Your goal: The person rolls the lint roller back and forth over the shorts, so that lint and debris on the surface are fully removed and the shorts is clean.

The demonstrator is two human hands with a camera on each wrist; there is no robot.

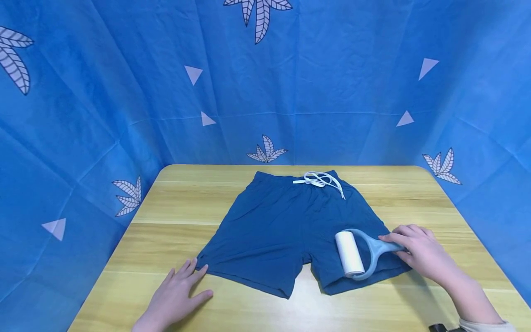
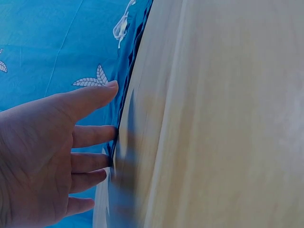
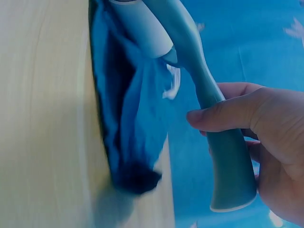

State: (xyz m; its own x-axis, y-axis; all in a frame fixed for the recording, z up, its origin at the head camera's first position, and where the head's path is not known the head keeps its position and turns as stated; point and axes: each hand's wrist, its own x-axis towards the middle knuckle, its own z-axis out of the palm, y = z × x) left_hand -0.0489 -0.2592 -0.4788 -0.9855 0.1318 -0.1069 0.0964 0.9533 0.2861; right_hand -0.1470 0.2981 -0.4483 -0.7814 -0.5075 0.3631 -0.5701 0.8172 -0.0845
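Navy shorts [image 1: 265, 226] lie spread on the wooden table, with a white drawstring [image 1: 317, 179] tied at the waistband. My right hand [image 1: 421, 249] grips the handle of a lint roller [image 1: 381, 249], its thumb along the handle in the right wrist view. The roller's white cylinder [image 1: 350, 253] rests on the lower part of the right-hand leg. My left hand [image 1: 176, 293] has its fingers spread, and the fingertips touch the hem corner of the left-hand leg. In the left wrist view the left palm [image 2: 38, 156] shows, with nothing held in it.
The light wooden table [image 1: 157, 249] extends around the shorts on all sides. A blue cloth [image 1: 348, 83] with white leaf and triangle prints hangs behind the table and along both sides.
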